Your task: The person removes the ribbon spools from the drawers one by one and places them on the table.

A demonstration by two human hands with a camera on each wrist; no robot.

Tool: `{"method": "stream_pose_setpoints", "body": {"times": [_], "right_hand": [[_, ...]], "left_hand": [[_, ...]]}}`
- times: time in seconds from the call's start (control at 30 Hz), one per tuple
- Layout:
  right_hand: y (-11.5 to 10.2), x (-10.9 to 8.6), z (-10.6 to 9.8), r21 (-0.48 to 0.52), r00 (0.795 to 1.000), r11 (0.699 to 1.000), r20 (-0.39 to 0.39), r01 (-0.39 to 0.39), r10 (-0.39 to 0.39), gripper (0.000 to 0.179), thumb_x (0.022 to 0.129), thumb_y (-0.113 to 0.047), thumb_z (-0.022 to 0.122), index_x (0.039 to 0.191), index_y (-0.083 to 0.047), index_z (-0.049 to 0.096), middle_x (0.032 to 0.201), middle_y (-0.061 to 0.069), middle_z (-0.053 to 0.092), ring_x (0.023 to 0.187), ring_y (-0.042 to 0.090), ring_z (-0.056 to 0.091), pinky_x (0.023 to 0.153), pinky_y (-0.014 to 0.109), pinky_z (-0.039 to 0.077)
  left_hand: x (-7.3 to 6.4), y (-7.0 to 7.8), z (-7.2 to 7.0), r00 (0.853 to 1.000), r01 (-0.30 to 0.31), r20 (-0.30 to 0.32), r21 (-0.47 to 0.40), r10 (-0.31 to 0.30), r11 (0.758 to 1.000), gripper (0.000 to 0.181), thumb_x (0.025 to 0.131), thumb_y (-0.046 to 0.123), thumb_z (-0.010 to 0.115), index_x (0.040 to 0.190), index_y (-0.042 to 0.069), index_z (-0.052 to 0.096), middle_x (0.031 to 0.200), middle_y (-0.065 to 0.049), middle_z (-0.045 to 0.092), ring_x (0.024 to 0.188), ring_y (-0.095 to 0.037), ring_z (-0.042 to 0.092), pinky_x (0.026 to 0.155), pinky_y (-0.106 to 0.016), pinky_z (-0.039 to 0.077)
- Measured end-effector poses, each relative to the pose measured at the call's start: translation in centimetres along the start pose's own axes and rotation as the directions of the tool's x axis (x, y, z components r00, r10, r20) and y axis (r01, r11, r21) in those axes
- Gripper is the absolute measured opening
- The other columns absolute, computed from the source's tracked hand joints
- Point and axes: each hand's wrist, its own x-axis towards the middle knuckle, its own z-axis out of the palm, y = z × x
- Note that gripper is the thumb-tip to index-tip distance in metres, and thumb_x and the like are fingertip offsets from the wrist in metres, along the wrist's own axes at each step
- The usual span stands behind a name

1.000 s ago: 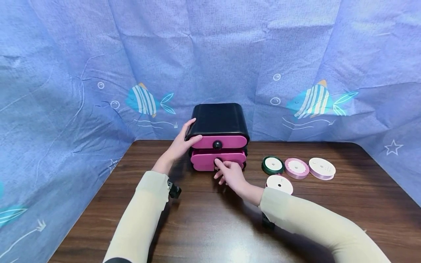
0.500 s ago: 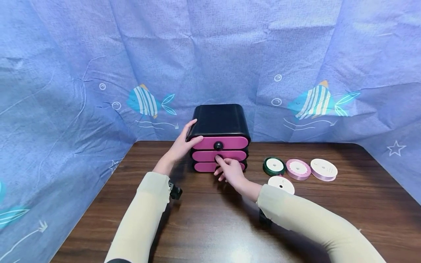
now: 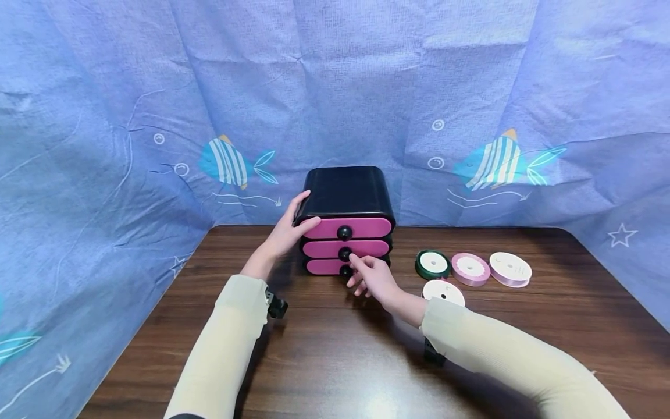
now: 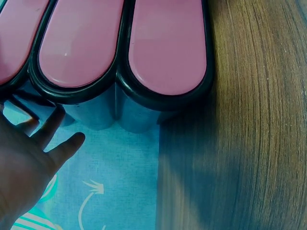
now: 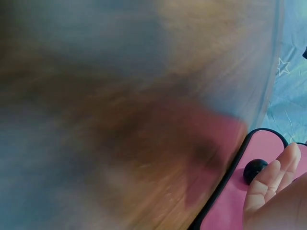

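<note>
A black drawer cabinet (image 3: 345, 189) with three pink drawer fronts, each with a round black knob, stands at the back of the table, its drawers pushed in. My left hand (image 3: 285, 233) rests against its upper left side, thumb at the front edge of the top; in the left wrist view its fingers (image 4: 67, 148) are spread beside the cabinet. My right hand (image 3: 376, 280) is in front of the lower drawers, its fingertips just right of the middle knob (image 3: 345, 254). The right wrist view has that hand (image 5: 273, 191) beside a black knob (image 5: 254, 170), gripping nothing.
Several ribbon spools lie to the right of the cabinet: a green one (image 3: 432, 264), a pink one (image 3: 470, 269), a pale one (image 3: 510, 269) and a white-faced one (image 3: 444, 291) nearer me. Behind the brown wooden table (image 3: 324, 349) hangs a blue fish-patterned cloth (image 3: 356, 87).
The middle drawer, which stuck out over the lowest one, has slid in flush under my right hand. The right fingertips have since drawn slightly off its knob. My left hand stays put.
</note>
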Motion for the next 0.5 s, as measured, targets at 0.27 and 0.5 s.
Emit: {"method": "stream_pose_setpoints", "body": {"times": [0.27,0.5], "right_hand": [[0.8,-1.1,-1.1,-0.033,0.998,0.999,0.041,-0.038,0.040,0.049,0.102,-0.042,0.047,0.111,0.005,0.059,0.066,0.005,0.067,0.047,0.013,0.056,0.045,0.026,0.039],[1.9,-1.2,-0.9,-0.053,0.992,0.996,0.097,-0.078,0.083,0.044,0.102,-0.039,0.048,0.108,0.004,0.055,0.067,0.006,0.067,0.047,0.013,0.057,0.042,0.024,0.038]], "left_hand": [[-0.9,2.3,-0.3,0.999,0.033,0.035,-0.029,-0.032,0.999,0.075,0.097,0.026,0.060,0.157,0.023,0.014,0.161,-0.007,0.009,0.144,-0.024,0.018,0.111,-0.049,0.022],[-1.6,3.7,0.0,0.999,0.025,0.039,-0.017,-0.024,1.000,0.074,0.098,0.023,0.058,0.157,0.018,0.014,0.161,-0.009,0.009,0.145,-0.024,0.014,0.112,-0.049,0.021]]}}
